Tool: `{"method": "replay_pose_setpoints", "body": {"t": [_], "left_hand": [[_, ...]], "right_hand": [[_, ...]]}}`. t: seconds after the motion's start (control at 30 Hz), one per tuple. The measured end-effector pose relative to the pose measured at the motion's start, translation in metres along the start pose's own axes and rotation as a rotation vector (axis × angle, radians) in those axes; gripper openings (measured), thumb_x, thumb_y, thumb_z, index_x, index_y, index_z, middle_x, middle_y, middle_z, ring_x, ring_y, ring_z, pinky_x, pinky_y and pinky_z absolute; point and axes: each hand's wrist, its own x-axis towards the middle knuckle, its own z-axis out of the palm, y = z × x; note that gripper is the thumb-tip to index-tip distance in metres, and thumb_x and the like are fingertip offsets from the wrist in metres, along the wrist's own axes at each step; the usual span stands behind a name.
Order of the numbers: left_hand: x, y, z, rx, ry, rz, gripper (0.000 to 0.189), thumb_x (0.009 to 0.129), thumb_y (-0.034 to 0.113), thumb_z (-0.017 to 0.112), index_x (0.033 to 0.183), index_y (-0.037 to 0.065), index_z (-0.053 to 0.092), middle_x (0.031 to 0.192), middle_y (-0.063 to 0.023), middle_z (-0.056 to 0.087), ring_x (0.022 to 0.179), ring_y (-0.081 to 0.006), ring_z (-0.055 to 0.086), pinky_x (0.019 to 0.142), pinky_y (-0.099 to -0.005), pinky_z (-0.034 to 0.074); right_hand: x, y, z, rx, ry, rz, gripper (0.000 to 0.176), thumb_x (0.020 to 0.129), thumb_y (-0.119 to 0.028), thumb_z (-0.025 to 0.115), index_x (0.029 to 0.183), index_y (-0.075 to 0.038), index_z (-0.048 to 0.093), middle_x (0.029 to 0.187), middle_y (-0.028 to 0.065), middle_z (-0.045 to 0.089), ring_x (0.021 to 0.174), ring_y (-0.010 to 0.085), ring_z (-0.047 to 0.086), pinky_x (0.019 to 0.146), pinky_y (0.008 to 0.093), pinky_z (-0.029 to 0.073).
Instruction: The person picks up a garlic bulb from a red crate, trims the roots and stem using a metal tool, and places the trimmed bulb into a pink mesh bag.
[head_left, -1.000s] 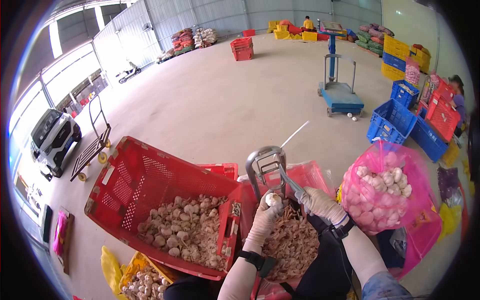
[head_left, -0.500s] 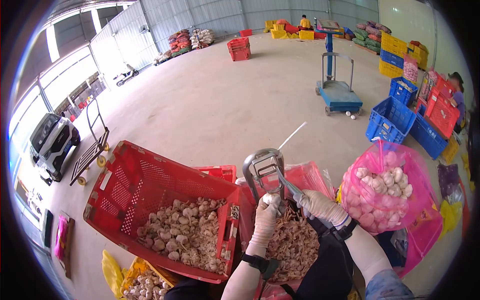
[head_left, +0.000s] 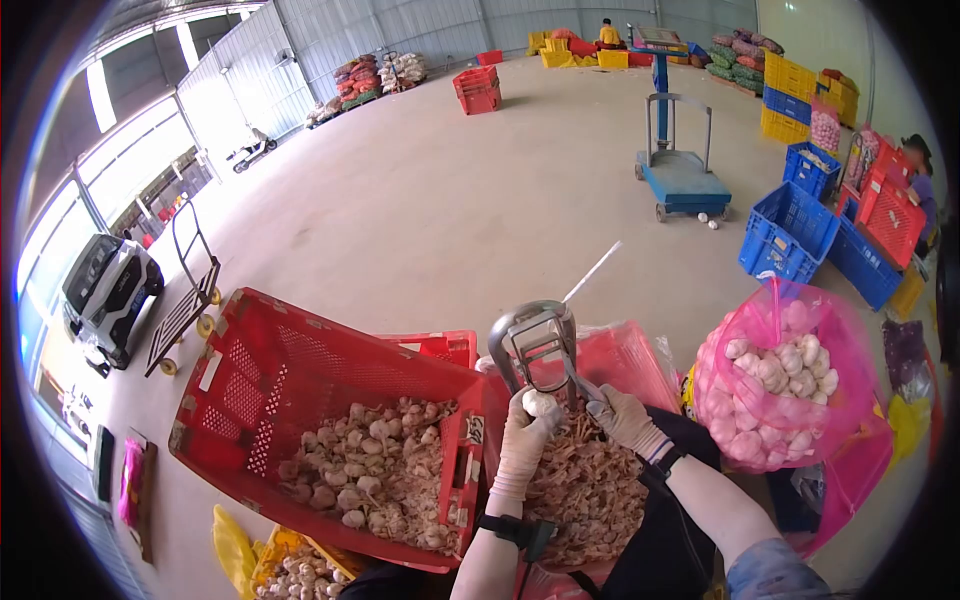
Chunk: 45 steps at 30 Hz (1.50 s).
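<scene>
My left hand [head_left: 518, 440], in a pale glove, is closed around a white garlic bulb [head_left: 540, 403] just below a curved metal frame [head_left: 535, 340]. My right hand [head_left: 628, 420], also gloved, is closed on a grey metal lever [head_left: 576, 375] that slants down from the frame's right side. Its fingertips are partly hidden. Beneath both hands lies a heap of dry garlic skins and trimmings [head_left: 585, 500]. To the left, a tilted red crate [head_left: 330, 345] holds several untrimmed garlic bulbs [head_left: 365, 450].
At the right stands a pink mesh bag [head_left: 735, 400] of white bulbs. A yellow crate [head_left: 325, 560] of bulbs is at lower left. Farther off are a blue platform scale [head_left: 685, 185], blue crates [head_left: 785, 235], a flat trolley [head_left: 180, 310] and two people.
My right hand has moved slightly down and left, nearer my left hand, and the lever stands steeper. The bulb has shifted a little lower. The whole view has shifted slightly.
</scene>
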Motion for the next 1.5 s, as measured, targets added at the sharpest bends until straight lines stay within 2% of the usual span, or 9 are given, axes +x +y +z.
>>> {"method": "replay_pose_setpoints", "body": {"t": [0.33,0.43,0.57,0.7,0.87,0.97,1.17,1.27,1.5], "left_hand": [[-0.012,-0.019,-0.019,-0.807,0.089,-0.175,0.022,0.091,0.027,0.063,0.097,0.008,0.053,0.085,-0.0066,0.059,0.072,-0.0208,0.059,0.064,-0.0332,0.051],[-0.006,-0.025,-0.025,-1.025,0.192,-0.217,0.022,0.093,0.029,0.060,0.090,0.009,0.052,0.081,-0.0063,0.058,0.072,-0.0213,0.058,0.064,-0.0344,0.051],[-0.009,-0.037,-0.011,-0.910,0.281,-0.128,0.026,0.095,0.031,0.057,0.082,0.010,0.051,0.070,-0.0061,0.055,0.065,-0.0224,0.054,0.063,-0.0357,0.051],[-0.021,-0.027,-0.011,-0.886,0.217,-0.150,0.031,0.095,0.033,0.057,0.077,0.010,0.049,0.066,-0.0053,0.052,0.063,-0.0227,0.053,0.069,-0.0387,0.051],[-0.049,-0.014,-0.020,-0.331,-0.053,-0.173,0.046,0.089,0.034,0.065,0.123,0.006,0.052,0.078,0.0041,0.053,0.064,-0.0062,0.049,0.056,-0.0201,0.041],[-0.054,-0.004,-0.026,-0.148,-0.206,-0.282,0.047,0.089,0.033,0.067,0.123,0.006,0.051,0.082,0.0038,0.054,0.068,-0.0047,0.049,0.055,-0.0181,0.040],[-0.034,-0.009,-0.024,-0.443,-0.187,-0.235,0.044,0.087,0.019,0.068,0.124,0.006,0.049,0.091,0.0000,0.057,0.073,-0.0081,0.054,0.059,-0.0168,0.043],[-0.024,-0.012,-0.019,-0.457,-0.169,-0.211,0.043,0.087,0.013,0.067,0.125,0.005,0.047,0.092,-0.0009,0.058,0.075,-0.0097,0.056,0.059,-0.0182,0.044],[-0.017,-0.005,-0.007,-0.461,-0.096,-0.193,0.032,0.087,0.016,0.068,0.113,0.006,0.051,0.088,0.0010,0.054,0.072,-0.0088,0.050,0.061,-0.0183,0.042]], "right_hand": [[-0.020,-0.038,-0.019,-0.051,0.038,0.064,0.040,0.090,-0.044,0.060,0.102,-0.005,0.057,0.082,0.0192,0.062,0.078,0.0382,0.061,0.066,0.0417,0.048],[-0.039,-0.063,-0.009,-0.313,0.466,-0.454,0.040,0.087,-0.019,0.068,0.119,-0.005,0.051,0.105,0.0161,0.058,0.080,0.0327,0.059,0.071,0.0374,0.050],[-0.066,-0.073,0.047,0.273,-0.027,-0.005,0.044,0.088,-0.018,0.064,0.126,-0.003,0.048,0.104,0.0212,0.062,0.093,0.0360,0.062,0.080,0.0407,0.050],[-0.068,-0.077,0.057,0.038,0.142,-0.130,0.026,0.090,-0.015,0.060,0.115,-0.008,0.055,0.089,0.0208,0.064,0.080,0.0388,0.064,0.067,0.0429,0.051],[-0.046,-0.074,0.031,-0.173,0.066,-0.185,0.014,0.092,-0.022,0.057,0.093,-0.008,0.062,0.074,0.0195,0.063,0.072,0.0369,0.064,0.060,0.0408,0.050],[-0.034,-0.060,0.025,0.052,0.028,-0.135,0.017,0.095,-0.022,0.054,0.093,-0.007,0.062,0.073,0.0166,0.063,0.069,0.0329,0.065,0.062,0.0382,0.051],[-0.006,-0.069,-0.006,-0.167,0.771,-0.305,0.020,0.096,-0.023,0.050,0.101,-0.006,0.059,0.084,0.0204,0.066,0.083,0.0403,0.063,0.074,0.0443,0.049],[0.000,-0.038,-0.021,-0.438,-0.037,0.047,0.027,0.098,-0.028,0.047,0.107,-0.007,0.061,0.079,0.0211,0.065,0.075,0.0404,0.064,0.069,0.0450,0.050],[-0.005,-0.076,-0.072,0.315,-0.339,0.291,0.040,0.101,-0.040,0.042,0.100,-0.004,0.059,0.065,-0.0009,0.055,0.054,0.0081,0.056,0.048,0.0242,0.047]]}}
